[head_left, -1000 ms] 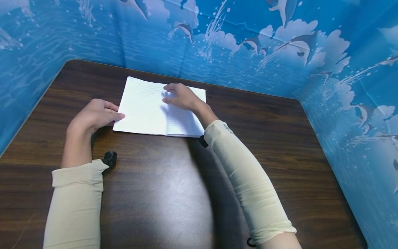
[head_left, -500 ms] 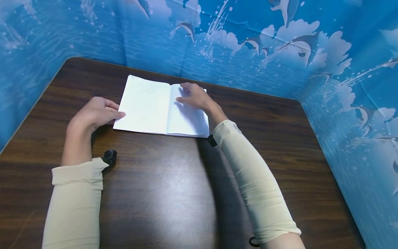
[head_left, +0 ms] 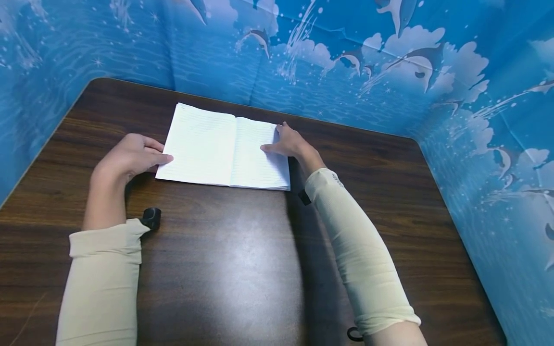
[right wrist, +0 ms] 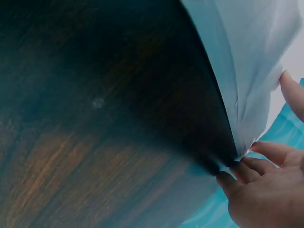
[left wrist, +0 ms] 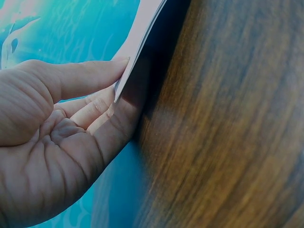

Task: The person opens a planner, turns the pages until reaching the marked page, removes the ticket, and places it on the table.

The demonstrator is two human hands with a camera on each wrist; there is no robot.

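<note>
An open notebook [head_left: 201, 144] with ruled white pages lies near the far side of the table. My left hand [head_left: 135, 156] pinches its left edge; in the left wrist view the thumb [left wrist: 92, 78] lies over the pages and the fingers are under them. At the opposite edge is my right hand [head_left: 292, 142], its thumb reaching over the right page. Fingertips [right wrist: 225, 180] of that hand touch the page edges in the right wrist view, thumb and fingers spread apart.
The dark wood-grain table [head_left: 225, 259] extends toward me and to the right. Behind it and along the sides hangs a blue curtain [head_left: 207, 62] printed with dolphins and waves. Pale sleeves [head_left: 101, 283] cover both forearms, with a black device [head_left: 151, 218] at the left wrist.
My right hand has moved right, from over the middle of the notebook to its right edge. The right page now lies mostly uncovered. My left hand keeps its grip.
</note>
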